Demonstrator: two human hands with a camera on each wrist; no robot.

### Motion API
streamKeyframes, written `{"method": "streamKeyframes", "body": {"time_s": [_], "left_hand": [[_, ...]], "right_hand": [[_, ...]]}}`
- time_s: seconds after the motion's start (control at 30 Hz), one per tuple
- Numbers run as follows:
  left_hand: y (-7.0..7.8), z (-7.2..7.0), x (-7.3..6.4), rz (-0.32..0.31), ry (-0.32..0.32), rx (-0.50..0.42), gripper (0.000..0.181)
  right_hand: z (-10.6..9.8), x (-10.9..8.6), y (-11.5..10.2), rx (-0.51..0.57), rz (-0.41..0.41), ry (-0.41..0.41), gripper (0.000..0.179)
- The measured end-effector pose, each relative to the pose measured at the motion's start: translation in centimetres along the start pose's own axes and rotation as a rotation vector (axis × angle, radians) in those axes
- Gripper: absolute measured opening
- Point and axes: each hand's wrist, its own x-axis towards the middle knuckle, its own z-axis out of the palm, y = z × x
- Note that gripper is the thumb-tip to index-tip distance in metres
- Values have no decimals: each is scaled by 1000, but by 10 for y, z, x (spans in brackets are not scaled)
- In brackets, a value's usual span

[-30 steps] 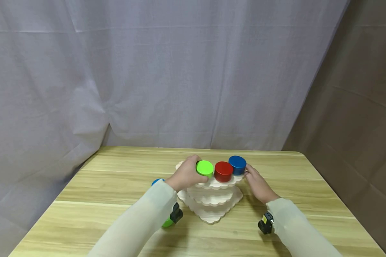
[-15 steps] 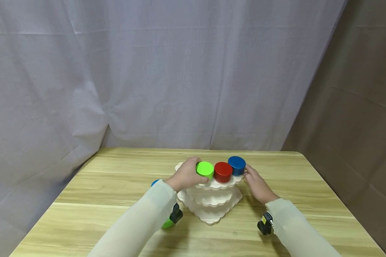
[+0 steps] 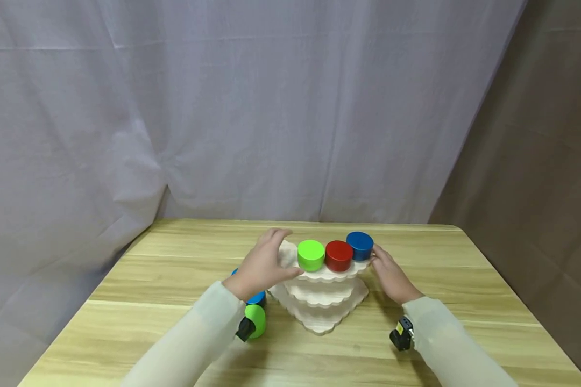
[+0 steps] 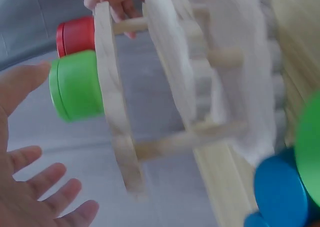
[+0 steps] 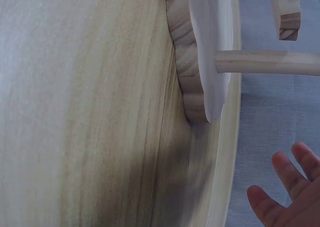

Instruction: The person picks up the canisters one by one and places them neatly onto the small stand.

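Note:
A pale wooden tiered stand with scalloped edges rises from the table on dowels. Along its top tier sit a green round tin, a red tin and a blue tin. My left hand is spread just left of the green tin, thumb and fingers apart and nothing held. At the right end of the top tier, beside the blue tin, my right hand holds the tier's edge. Its thumb is on one side and its fingers on the other, as the left wrist view shows.
Left of the stand, partly behind my left forearm, more tins stand: a green tin and a blue tin, with another bit of blue behind my wrist. The wooden table ends at a grey curtain.
My left hand has let go of the green tin and moved left, its fingers spreading. The tin stays on the top tier. My right hand has kept its place.

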Motion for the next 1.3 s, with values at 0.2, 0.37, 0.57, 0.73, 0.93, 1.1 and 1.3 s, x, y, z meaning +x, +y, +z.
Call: {"method": "streamKeyframes", "body": {"time_s": [0.2,0.37,0.57,0.73,0.93,1.1,1.3], "left_hand": [[-18,-15,-19,84,94,71,81],[-34,-25,-37,83,132,60,84],[-54,-32,-57,48,126,18,93],[-67,-35,-70,-20,101,-52,99],[-81,-36,-83,-163,49,-139,100],[-92,-35,-91,-258,13,-183,98],[-104,-31,-102,-302,-41,-204,95]], "right_hand": [[-3,0,-1,-20,6,0,53],[-4,0,-2,-10,11,-2,52],[-4,2,0,-13,22,-8,53],[-4,2,0,-2,20,-8,53],[-4,1,-2,-2,14,-13,52],[-4,2,-1,-3,21,-18,52],[-5,2,-1,-9,17,-16,51]]}}
